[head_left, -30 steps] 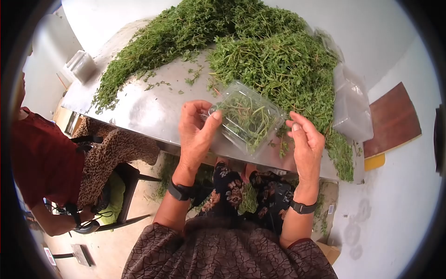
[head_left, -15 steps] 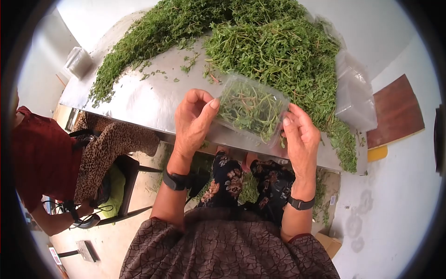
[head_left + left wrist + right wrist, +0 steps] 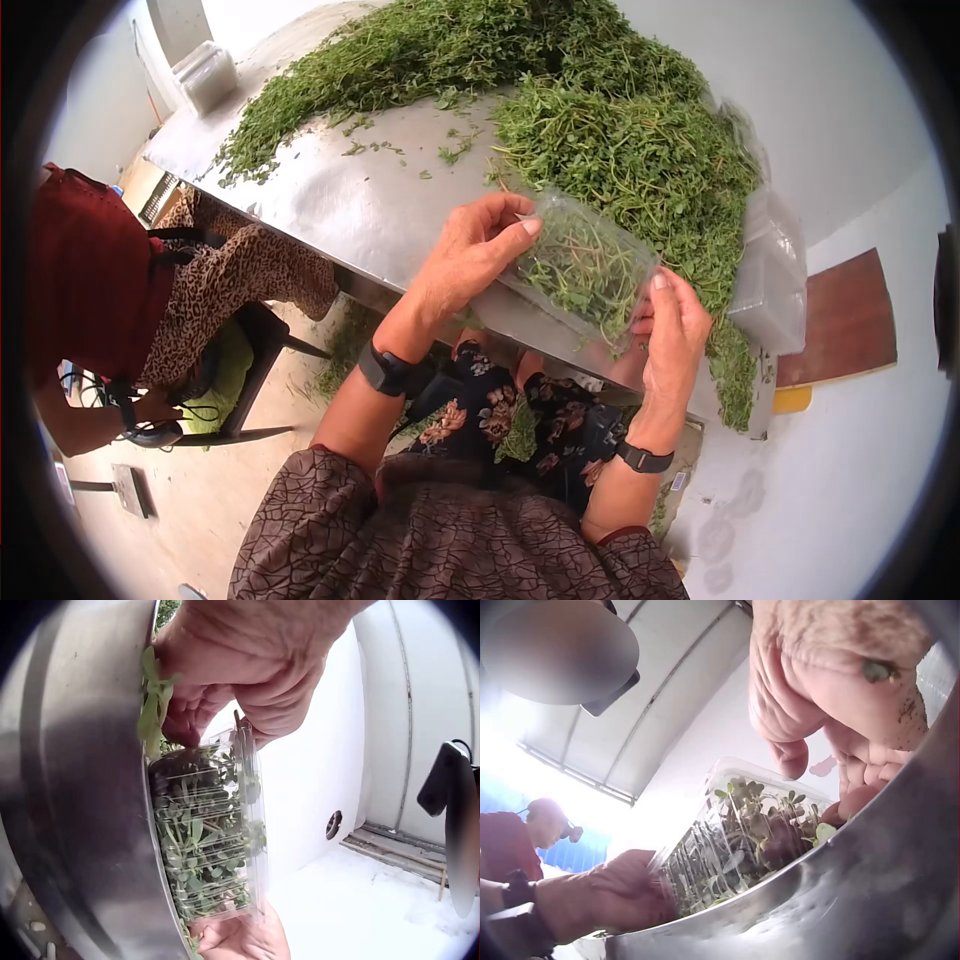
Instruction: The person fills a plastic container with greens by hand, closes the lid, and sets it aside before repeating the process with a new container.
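Observation:
A clear plastic clamshell box (image 3: 585, 262) filled with leafy green sprigs lies at the near edge of the metal table (image 3: 345, 220), its lid down over the greens. My left hand (image 3: 470, 255) grips its left end, thumb on top and fingers curled under the corner. At the opposite end my right hand (image 3: 680, 325) holds the box's right corner between thumb and bent fingers. Ribbed side walls of the box (image 3: 202, 832) show in the left wrist view, with leaves pressed against them. A loose sprig (image 3: 154, 705) hangs by the table edge near the left hand.
A large heap of greens (image 3: 630, 150) covers the table's back and right. Stacked clear boxes stand at the right (image 3: 770, 270) and far left (image 3: 205, 78). A brown board (image 3: 840, 320) leans at the right wall. Another person in a red top (image 3: 105, 270) is at the left.
My right hand came in from beside the box to its right corner and now holds it. The left hand keeps its grip on the left end. The head view has shifted.

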